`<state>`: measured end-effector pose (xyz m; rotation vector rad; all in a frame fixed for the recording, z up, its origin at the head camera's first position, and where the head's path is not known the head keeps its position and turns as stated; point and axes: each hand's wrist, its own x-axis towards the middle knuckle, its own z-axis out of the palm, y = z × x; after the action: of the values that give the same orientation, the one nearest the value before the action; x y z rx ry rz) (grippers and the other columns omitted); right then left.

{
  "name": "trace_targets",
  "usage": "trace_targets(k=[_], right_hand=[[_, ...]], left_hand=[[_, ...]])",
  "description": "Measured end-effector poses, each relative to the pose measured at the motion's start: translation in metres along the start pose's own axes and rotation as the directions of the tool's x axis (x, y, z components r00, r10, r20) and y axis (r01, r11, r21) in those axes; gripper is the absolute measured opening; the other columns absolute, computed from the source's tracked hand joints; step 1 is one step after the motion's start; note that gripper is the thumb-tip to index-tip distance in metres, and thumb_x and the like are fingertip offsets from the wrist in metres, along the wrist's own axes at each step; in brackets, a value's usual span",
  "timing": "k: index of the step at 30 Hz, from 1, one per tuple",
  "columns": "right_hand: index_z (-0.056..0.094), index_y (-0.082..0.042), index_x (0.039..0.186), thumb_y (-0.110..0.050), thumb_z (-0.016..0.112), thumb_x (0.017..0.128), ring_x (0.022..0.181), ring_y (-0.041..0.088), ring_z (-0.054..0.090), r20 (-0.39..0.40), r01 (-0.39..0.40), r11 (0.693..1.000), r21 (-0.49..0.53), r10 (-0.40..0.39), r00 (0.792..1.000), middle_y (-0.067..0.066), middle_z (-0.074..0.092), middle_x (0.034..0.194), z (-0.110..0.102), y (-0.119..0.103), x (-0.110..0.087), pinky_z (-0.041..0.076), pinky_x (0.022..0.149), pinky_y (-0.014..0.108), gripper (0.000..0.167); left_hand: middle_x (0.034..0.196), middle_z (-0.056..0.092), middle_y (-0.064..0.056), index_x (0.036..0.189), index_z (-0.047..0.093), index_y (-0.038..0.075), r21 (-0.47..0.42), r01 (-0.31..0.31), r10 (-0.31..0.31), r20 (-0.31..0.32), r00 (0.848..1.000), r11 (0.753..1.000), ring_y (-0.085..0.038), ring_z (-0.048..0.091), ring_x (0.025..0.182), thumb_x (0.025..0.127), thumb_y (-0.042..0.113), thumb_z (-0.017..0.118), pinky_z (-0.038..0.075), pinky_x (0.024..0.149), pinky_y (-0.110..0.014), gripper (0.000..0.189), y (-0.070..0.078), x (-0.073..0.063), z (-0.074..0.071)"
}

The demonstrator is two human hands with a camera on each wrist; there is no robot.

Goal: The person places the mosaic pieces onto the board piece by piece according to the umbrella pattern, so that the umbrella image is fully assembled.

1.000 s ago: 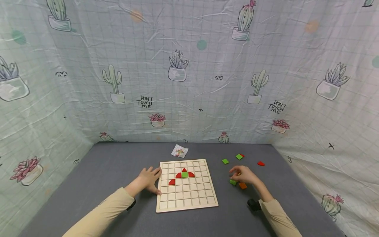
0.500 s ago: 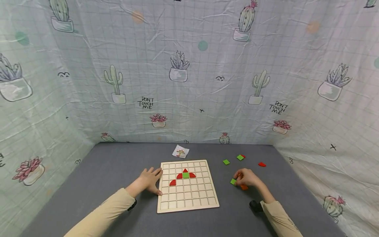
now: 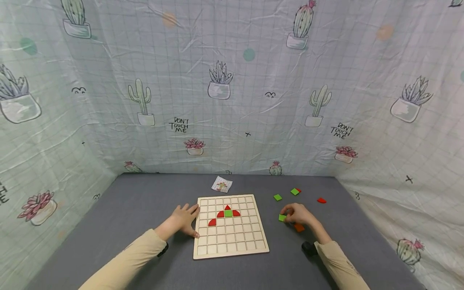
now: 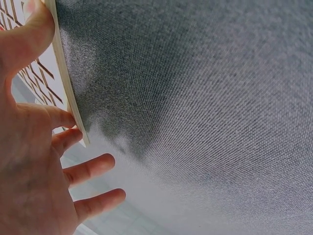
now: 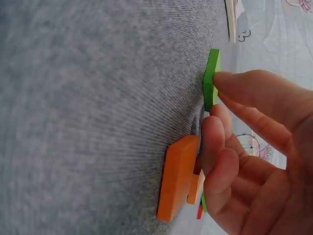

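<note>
My left hand (image 3: 184, 219) rests on the left edge of a wooden grid board (image 3: 235, 237). In the left wrist view, its thumb (image 4: 36, 34) lies over the rim and the other fingers extend along the side. Red pieces and a green square sit in the upper rows. Right of the board, my right hand (image 3: 299, 213) pinches a green square tile (image 5: 210, 81) at the table surface, with the thumb (image 5: 232, 81) against its face. Close beside the curled fingers lies an orange block (image 5: 177, 178), with a smaller orange piece (image 5: 193, 188) behind it.
A small pattern card (image 3: 222, 184) lies behind the board. Farther back right are a green tile (image 3: 277, 197), another green tile (image 3: 295, 191) overlapping a red piece, and a separate red piece (image 3: 321, 200). A cactus-print curtain (image 3: 232, 133) encloses the table.
My right hand first shifted right, then back left, and the green tile by it has slid slightly left and away. My left hand stays at the board edge.
</note>
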<state>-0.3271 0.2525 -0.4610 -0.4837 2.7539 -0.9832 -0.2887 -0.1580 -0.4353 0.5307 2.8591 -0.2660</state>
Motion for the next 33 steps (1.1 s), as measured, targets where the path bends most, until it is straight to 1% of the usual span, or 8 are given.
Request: trace_targets(k=[3, 6, 11, 20, 28, 33], right_hand=[[0.064, 0.0, 0.095, -0.004, 0.068, 0.074, 0.052, 0.013, 0.052, 0.01, 0.022, 1.0, 0.012, -0.022, 1.0, 0.007, 0.062, 0.063, -0.0013, 0.0007, -0.0008, 0.041, 0.05, 0.027, 0.022], [0.063, 0.001, 0.095, -0.005, 0.07, 0.072, 0.053, 0.012, 0.053, 0.014, 0.034, 0.999, -0.01, -0.033, 0.999, 0.007, 0.063, 0.064, -0.0026, 0.001, -0.003, 0.042, 0.05, 0.026, 0.025], [0.062, 0.001, 0.093, -0.006, 0.073, 0.069, 0.055, 0.011, 0.053, 0.014, 0.027, 0.999, -0.034, -0.027, 1.0, 0.005, 0.061, 0.065, -0.0037, -0.0002, -0.0064, 0.043, 0.051, 0.026, 0.028], [0.062, 0.001, 0.088, -0.004, 0.071, 0.069, 0.056, 0.01, 0.052, 0.006, 0.009, 0.999, -0.032, -0.009, 1.0, 0.004, 0.06, 0.066, -0.0033, 0.0015, -0.0045, 0.043, 0.053, 0.026, 0.022], [0.062, 0.0, 0.087, -0.004, 0.07, 0.069, 0.056, 0.01, 0.052, 0.0, 0.02, 0.999, -0.033, -0.02, 1.0, 0.003, 0.06, 0.066, -0.0027, 0.0039, -0.0033, 0.043, 0.053, 0.026, 0.02], [0.061, 0.0, 0.087, -0.002, 0.069, 0.069, 0.057, 0.011, 0.052, -0.005, 0.046, 0.999, -0.027, -0.047, 0.999, 0.004, 0.06, 0.067, -0.0015, 0.0043, -0.0029, 0.043, 0.053, 0.026, 0.02]], left_hand=[[0.143, 0.033, -0.008, 0.137, 0.035, 0.006, -0.007, 0.0, 0.0, -0.006, 1.0, 1.0, -0.035, 0.032, 0.129, 0.066, 0.06, 0.065, 0.027, 0.1, -0.052, 0.094, 0.0006, 0.0001, -0.001], [0.142, 0.033, -0.008, 0.136, 0.035, 0.006, -0.011, -0.001, 0.0, -0.012, 1.0, 1.0, -0.035, 0.032, 0.129, 0.066, 0.06, 0.066, 0.027, 0.1, -0.052, 0.094, 0.0007, 0.0001, -0.001], [0.142, 0.034, -0.009, 0.136, 0.036, 0.006, -0.011, -0.003, 0.002, -0.013, 1.0, 1.0, -0.035, 0.032, 0.129, 0.066, 0.06, 0.066, 0.027, 0.1, -0.053, 0.094, 0.0005, 0.0, -0.0008], [0.142, 0.033, -0.009, 0.136, 0.036, 0.006, -0.008, 0.0, 0.0, -0.004, 1.0, 1.0, -0.035, 0.031, 0.129, 0.065, 0.06, 0.066, 0.026, 0.101, -0.052, 0.094, 0.0012, 0.0007, -0.0018], [0.142, 0.033, -0.008, 0.136, 0.035, 0.006, -0.007, 0.0, 0.0, 0.0, 1.0, 1.0, -0.035, 0.032, 0.129, 0.066, 0.06, 0.066, 0.026, 0.101, -0.052, 0.094, 0.0013, 0.0008, -0.0009], [0.142, 0.033, -0.008, 0.137, 0.035, 0.006, -0.009, -0.003, 0.003, -0.002, 1.0, 1.0, -0.035, 0.032, 0.129, 0.066, 0.06, 0.066, 0.026, 0.1, -0.052, 0.094, 0.0007, 0.0012, -0.0001]])
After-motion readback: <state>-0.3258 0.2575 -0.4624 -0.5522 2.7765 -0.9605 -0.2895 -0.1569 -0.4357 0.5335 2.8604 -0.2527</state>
